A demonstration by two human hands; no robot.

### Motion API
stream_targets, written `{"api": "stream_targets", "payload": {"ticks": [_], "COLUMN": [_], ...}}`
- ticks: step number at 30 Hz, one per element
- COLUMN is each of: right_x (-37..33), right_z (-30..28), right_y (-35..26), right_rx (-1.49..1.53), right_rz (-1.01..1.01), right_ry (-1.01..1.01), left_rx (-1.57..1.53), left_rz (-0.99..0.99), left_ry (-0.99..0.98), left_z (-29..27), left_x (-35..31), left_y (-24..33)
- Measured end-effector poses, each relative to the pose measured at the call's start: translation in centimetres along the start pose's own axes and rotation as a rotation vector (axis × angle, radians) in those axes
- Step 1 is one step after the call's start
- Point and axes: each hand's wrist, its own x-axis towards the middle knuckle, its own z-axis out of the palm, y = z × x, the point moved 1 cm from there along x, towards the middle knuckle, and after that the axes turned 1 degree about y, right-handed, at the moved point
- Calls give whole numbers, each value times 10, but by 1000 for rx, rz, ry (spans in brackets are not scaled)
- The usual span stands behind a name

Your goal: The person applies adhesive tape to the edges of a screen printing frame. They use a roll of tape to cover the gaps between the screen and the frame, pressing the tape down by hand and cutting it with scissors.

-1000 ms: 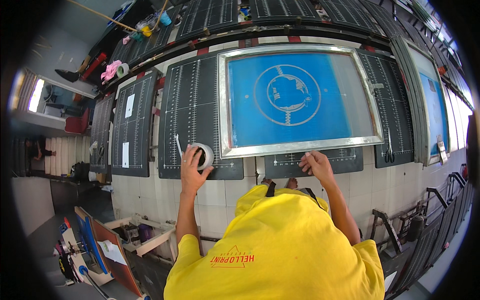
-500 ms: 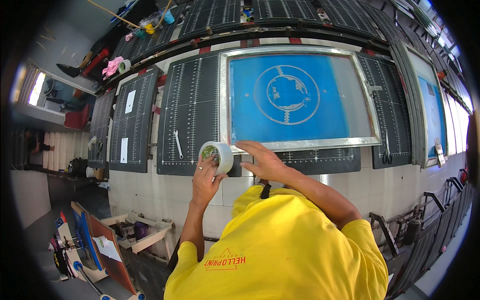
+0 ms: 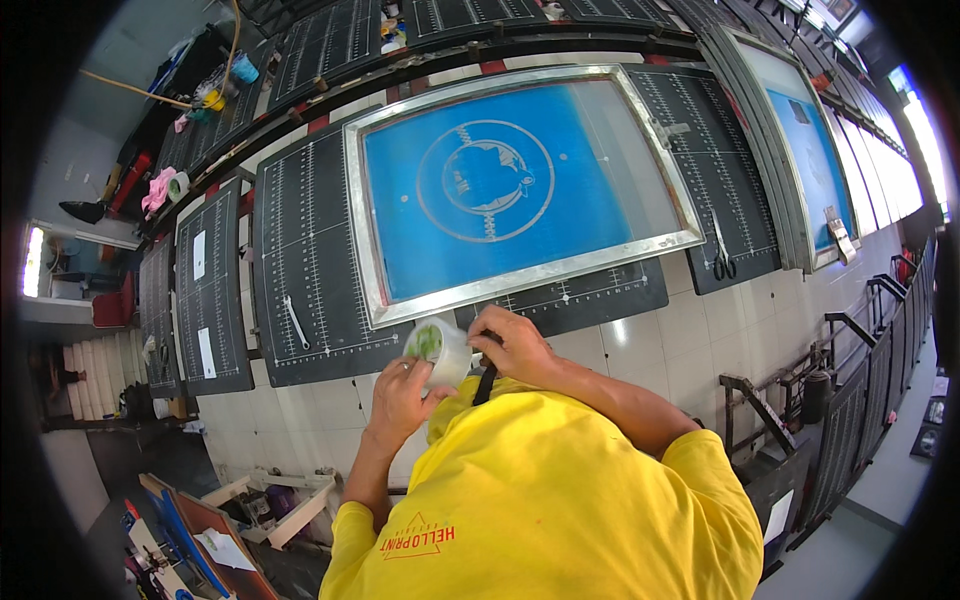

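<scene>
A wide roll of clear packing tape (image 3: pixel 455 357) with a green-patterned core is in my left hand (image 3: pixel 402 396), fingers hooked into its centre hole and thumb along its outside. Close to the roll's right side is my right hand (image 3: pixel 518 345), its fingertips pinched together; whether they hold the tape's end I cannot make out. Just beyond both hands lies a screen-printing frame (image 3: pixel 540 278) with a metal rim, blue mesh and a round pale design. It rests on a black printing board (image 3: pixel 290 240) marked with white scales.
A wrench (image 3: pixel 297 322) lies on the board left of the frame, and scissors (image 3: pixel 722 262) on the board to the right. Another screen frame (image 3: pixel 815 175) leans at far right. White cards (image 3: pixel 206 352) lie on a board at left. A pink cloth (image 3: pixel 158 192) is farther back.
The tape roll and both hands have drawn back from the frame's near edge toward my body. My right hand has gone from spread fingers to a pinch. The whole view has turned slightly.
</scene>
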Motion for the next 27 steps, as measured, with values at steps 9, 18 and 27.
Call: {"api": "stream_targets", "payload": {"ticks": [9, 18, 27], "right_x": [-45, -63, -71], "right_z": [-91, -301, -371], "right_y": [29, 110, 117], "right_rx": [-214, -706, -644], "right_rz": [188, 140, 178], "right_ry": [352, 731, 761], "left_rx": [-177, -61, 5], "left_rz": [-46, -308, -320], "left_ry": [-290, -227, -87], "left_z": [-29, -64, -82], "left_x": [18, 19, 46], "left_y": [-7, -76, -85]}}
